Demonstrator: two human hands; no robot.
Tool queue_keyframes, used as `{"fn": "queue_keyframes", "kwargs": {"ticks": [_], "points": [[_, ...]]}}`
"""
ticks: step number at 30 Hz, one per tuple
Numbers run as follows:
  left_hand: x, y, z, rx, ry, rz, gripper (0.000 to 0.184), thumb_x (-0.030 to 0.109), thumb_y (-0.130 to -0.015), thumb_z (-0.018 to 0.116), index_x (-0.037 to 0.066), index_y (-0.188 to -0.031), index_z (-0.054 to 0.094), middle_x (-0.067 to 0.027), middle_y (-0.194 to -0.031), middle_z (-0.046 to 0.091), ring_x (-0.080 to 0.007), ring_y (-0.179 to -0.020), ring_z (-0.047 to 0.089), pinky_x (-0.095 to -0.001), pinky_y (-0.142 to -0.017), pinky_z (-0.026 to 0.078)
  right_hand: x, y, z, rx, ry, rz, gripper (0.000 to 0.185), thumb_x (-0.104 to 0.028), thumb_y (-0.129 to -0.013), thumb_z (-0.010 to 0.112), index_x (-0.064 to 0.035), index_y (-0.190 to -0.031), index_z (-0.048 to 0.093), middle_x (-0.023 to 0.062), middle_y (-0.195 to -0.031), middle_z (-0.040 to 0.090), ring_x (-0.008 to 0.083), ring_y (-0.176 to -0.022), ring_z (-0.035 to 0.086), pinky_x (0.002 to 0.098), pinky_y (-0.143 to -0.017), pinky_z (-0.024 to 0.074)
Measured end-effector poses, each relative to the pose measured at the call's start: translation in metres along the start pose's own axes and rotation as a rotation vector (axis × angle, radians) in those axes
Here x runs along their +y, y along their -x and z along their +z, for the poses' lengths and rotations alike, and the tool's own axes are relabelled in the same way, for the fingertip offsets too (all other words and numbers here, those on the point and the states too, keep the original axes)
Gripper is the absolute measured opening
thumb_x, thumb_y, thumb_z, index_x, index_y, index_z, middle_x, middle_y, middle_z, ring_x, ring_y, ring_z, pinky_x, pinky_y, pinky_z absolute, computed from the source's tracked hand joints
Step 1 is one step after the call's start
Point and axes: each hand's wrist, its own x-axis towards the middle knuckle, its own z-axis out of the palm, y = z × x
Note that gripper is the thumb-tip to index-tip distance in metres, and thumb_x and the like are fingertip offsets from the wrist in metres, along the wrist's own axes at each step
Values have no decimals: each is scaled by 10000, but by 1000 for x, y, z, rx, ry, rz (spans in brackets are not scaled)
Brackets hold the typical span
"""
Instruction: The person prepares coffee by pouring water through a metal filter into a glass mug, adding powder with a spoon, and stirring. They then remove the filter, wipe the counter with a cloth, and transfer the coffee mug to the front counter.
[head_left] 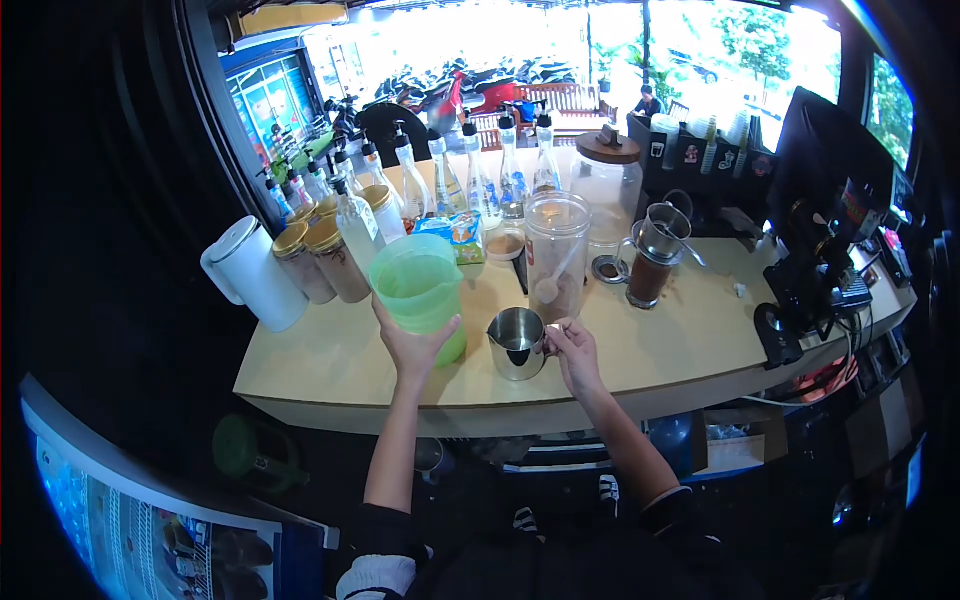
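Observation:
My left hand [415,345] is wrapped round a translucent green plastic pitcher [425,290], which is upright at the counter's front. Just to its right, my right hand [571,350] grips the handle of a small steel milk jug [518,350] with a pouring lip. The jug is upright with its open top facing me; I cannot make out what is inside. Close behind the jug, a tall clear canister [557,240] holds brownish powder and a pale scoop.
Several pump bottles [480,185] line the back of the wooden counter [330,365]. A white jug [255,275] and gold-lidded jars [335,260] are at left. Right of the canister are a wooden-lidded jar [605,190], a glass of brown drink [650,280] under a metal filter, and a dark monitor [835,170].

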Motion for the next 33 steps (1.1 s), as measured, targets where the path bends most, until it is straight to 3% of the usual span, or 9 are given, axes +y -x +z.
{"fn": "queue_keyframes", "kwargs": {"ticks": [5,23,26,33], "points": [[10,-3,-6,-48,-78,19,1138,177,-508,893,10,-1403,209,-192,-1265,481,-302,-1146,536,-421,-964,462,0,1,-2,-57,-190,48,116,-105,-938,564,-45,-844,531,55,-777,617,135,-720,601,254,-679,455],[23,-6,-17,-130,-251,177,1057,174,-508,850,39,-1394,289,-196,-1305,449,-357,-1195,478,-448,-997,415,-2,2,-1,-81,-225,47,147,-111,-941,562,-68,-815,500,28,-752,576,125,-701,549,272,-685,425],[22,-7,-18,-125,-284,189,1047,171,-504,848,36,-1386,302,-193,-1309,446,-363,-1205,465,-453,-1006,405,1,1,-3,-62,-188,53,95,-123,-933,566,-57,-880,524,11,-701,530,141,-713,595,293,-713,468],[19,-11,-20,-146,-342,205,1056,172,-507,844,57,-1403,297,-195,-1335,431,-383,-1228,436,-476,-1030,379,-1,1,-2,-60,-174,59,103,-125,-932,569,-58,-871,519,10,-692,530,143,-716,598,292,-712,470]]}}
